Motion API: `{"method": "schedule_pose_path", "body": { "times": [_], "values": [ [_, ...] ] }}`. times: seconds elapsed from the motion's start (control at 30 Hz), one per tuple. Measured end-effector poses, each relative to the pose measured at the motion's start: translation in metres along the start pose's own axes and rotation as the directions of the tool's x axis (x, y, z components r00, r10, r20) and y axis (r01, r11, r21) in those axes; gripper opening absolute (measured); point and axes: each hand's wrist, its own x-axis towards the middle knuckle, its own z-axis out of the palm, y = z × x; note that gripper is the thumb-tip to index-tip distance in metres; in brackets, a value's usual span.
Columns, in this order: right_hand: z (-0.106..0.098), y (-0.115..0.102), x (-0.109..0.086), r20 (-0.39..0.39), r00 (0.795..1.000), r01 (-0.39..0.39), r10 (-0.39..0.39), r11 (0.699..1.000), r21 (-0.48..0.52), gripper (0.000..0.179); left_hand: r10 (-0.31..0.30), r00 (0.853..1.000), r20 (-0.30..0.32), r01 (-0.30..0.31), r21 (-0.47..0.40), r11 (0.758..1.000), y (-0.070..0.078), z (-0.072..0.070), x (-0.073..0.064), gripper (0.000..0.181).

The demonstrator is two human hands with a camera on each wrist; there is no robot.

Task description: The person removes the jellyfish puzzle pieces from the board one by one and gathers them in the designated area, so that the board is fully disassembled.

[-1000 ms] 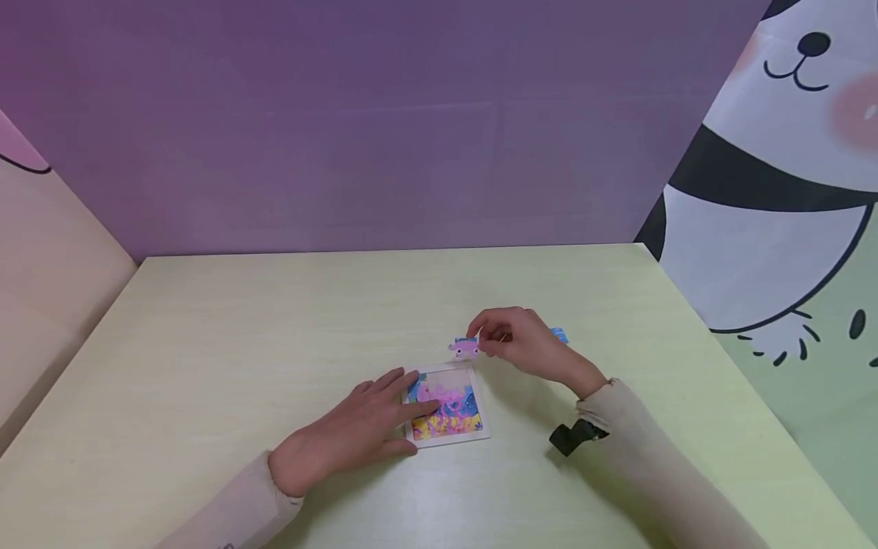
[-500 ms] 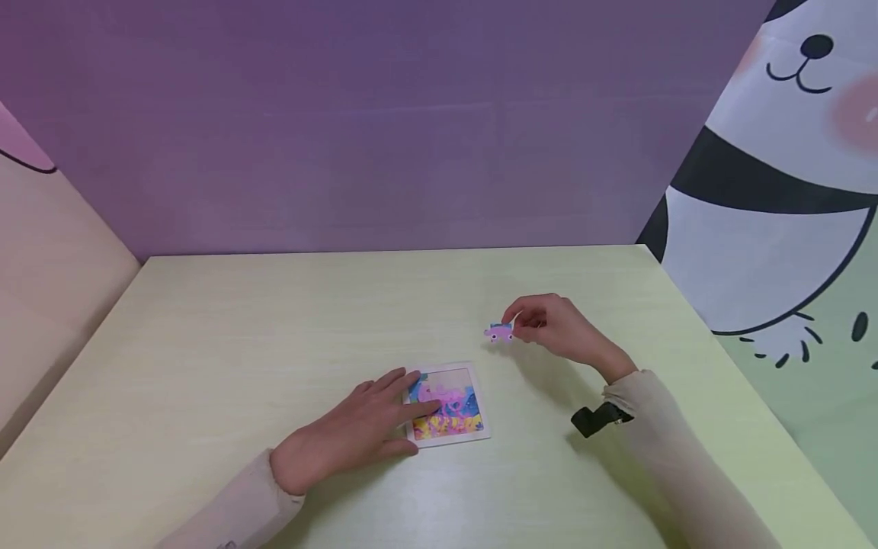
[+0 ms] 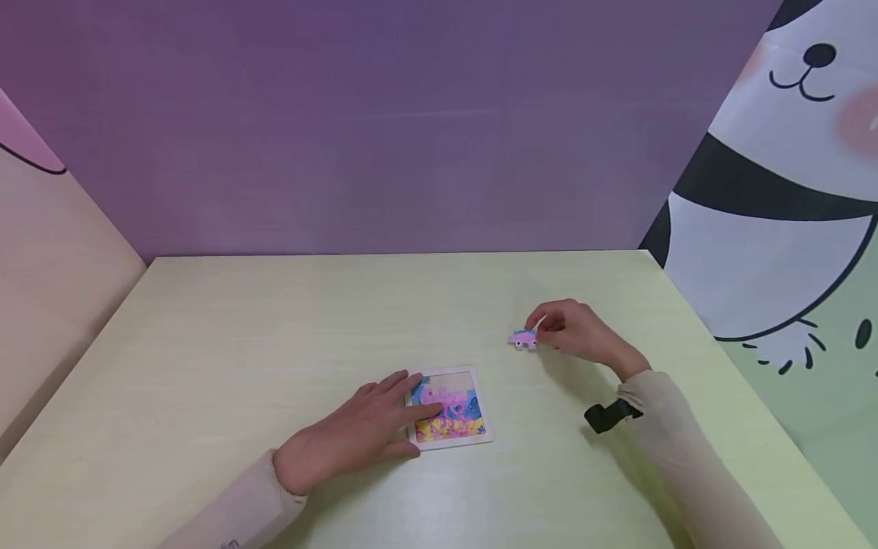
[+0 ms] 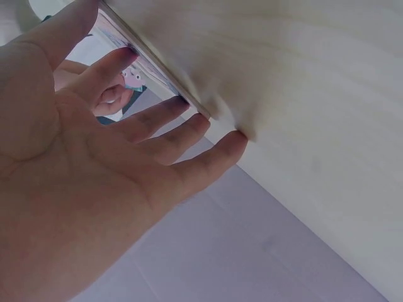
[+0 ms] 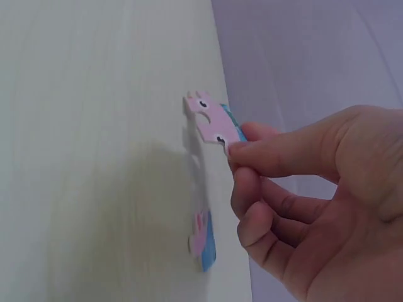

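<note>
My left hand (image 3: 353, 431) rests with fingers spread on the left side of a small white-framed jigsaw puzzle (image 3: 483, 404). Pink, blue and yellow pieces fill most of it; a pale bare patch shows along its top. Beyond its upper right corner, my right hand (image 3: 583, 332) pinches a pink puzzle piece (image 3: 523, 340) between thumb and fingers. Printed eyes and a blue edge show on that piece (image 5: 214, 123) in the right wrist view. A second pink and blue puzzle piece (image 5: 203, 242) lies on the table there; in the head view it is not visible.
The pale wooden table (image 3: 274, 328) meets a purple wall (image 3: 384, 137) at its back edge. On the right stands a wall with a panda drawing (image 3: 768, 259). A black strap (image 3: 610, 416) sticks out from the right wrist.
My right hand has carried the pink puzzle piece rightward, away from the puzzle's top edge. A blue piece seen beside that hand a second ago is now hidden. The left hand stays put.
</note>
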Motion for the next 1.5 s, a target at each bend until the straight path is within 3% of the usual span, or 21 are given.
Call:
{"method": "schedule_pose_path", "body": {
  "times": [0.2,0.43,0.7,0.97,1.5],
  "values": [
    [-0.002,0.007,-0.001,0.015,1.0,-0.02,0.02,0.999,0.026,0.017,-0.004,1.0,-0.003,0.004,-0.031,1.0,-0.001,0.0,0.0,0.059],
    [0.0,0.012,0.002,0.001,1.0,-0.008,0.008,1.0,-0.027,0.017,-0.011,1.0,-0.001,0.011,-0.051,0.999,0.001,-0.001,-0.001,0.059],
    [0.002,0.012,0.004,-0.043,0.999,0.01,-0.013,0.996,-0.085,0.017,-0.006,1.0,-0.016,0.006,-0.034,0.999,0.0,0.0,-0.001,0.06],
    [0.002,0.005,-0.001,-0.113,0.993,-0.036,0.024,0.994,-0.105,0.016,0.025,0.999,-0.043,-0.026,-0.022,0.999,0.0,0.001,0.0,0.059],
    [0.027,-0.027,-0.005,-0.086,0.99,0.096,-0.109,0.986,-0.138,0.014,0.024,0.996,-0.087,-0.027,-0.033,0.999,-0.002,0.006,-0.01,0.055]
  ]
}}
